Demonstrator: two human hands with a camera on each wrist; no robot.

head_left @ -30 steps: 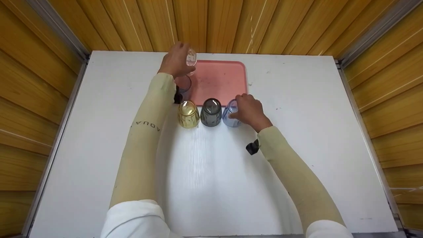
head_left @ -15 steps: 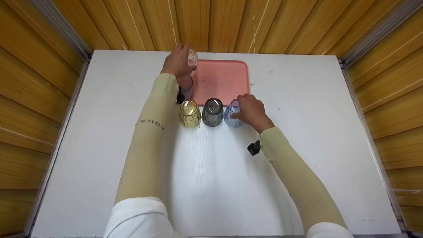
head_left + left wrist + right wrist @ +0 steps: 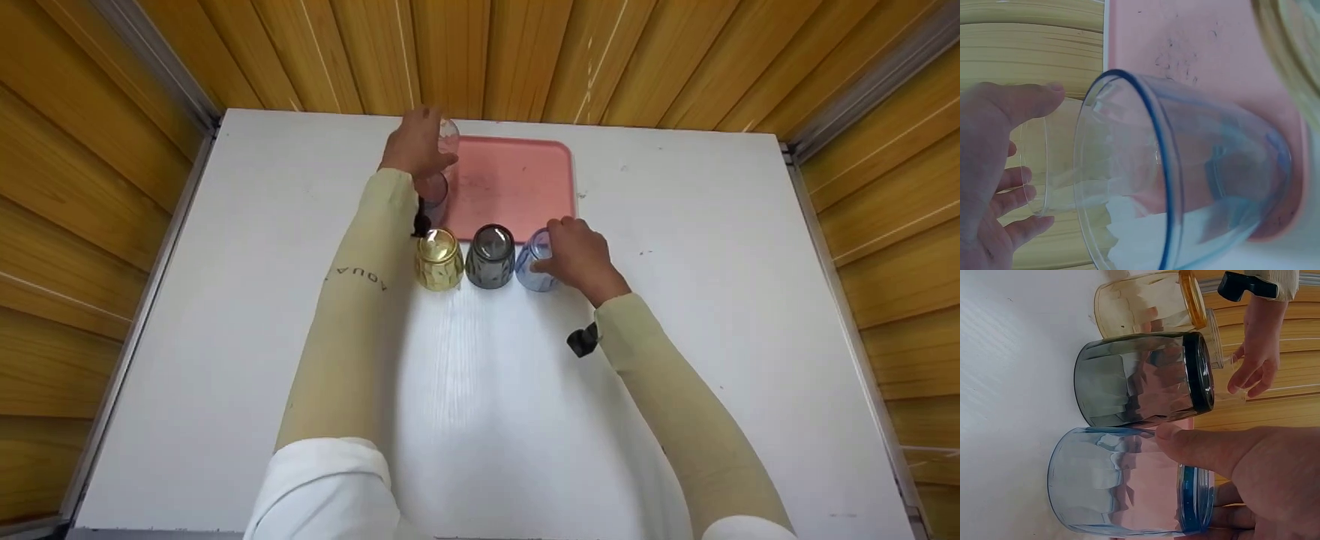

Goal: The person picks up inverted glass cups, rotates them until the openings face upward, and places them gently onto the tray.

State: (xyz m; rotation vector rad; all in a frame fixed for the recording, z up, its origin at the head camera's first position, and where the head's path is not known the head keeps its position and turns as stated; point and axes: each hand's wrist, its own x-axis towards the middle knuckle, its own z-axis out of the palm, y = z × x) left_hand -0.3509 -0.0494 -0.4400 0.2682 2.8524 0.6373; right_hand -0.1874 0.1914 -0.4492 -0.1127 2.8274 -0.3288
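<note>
My left hand (image 3: 420, 144) holds a clear glass (image 3: 448, 136) at the tray's far left corner, its fingers and thumb round the upper end. Just nearer than that hand, a faintly blue glass (image 3: 1224, 163) stands upright at the tray's left side, rim up. A blue glass (image 3: 531, 274) stands upside down on the table, and my right hand (image 3: 581, 255) grips it near its raised base. Beside it in a row, also upside down, are a dark grey glass (image 3: 491, 259) and a yellow glass (image 3: 439, 262).
Behind the row of glasses a pink tray (image 3: 517, 187) lies on the white table (image 3: 480, 420). Wood-patterned walls (image 3: 525, 60) close off the back and both sides.
In the head view the whole scene has shifted slightly right. My left hand and the clear glass have come a little lower in the view. The right hand keeps its grip on the blue glass.
</note>
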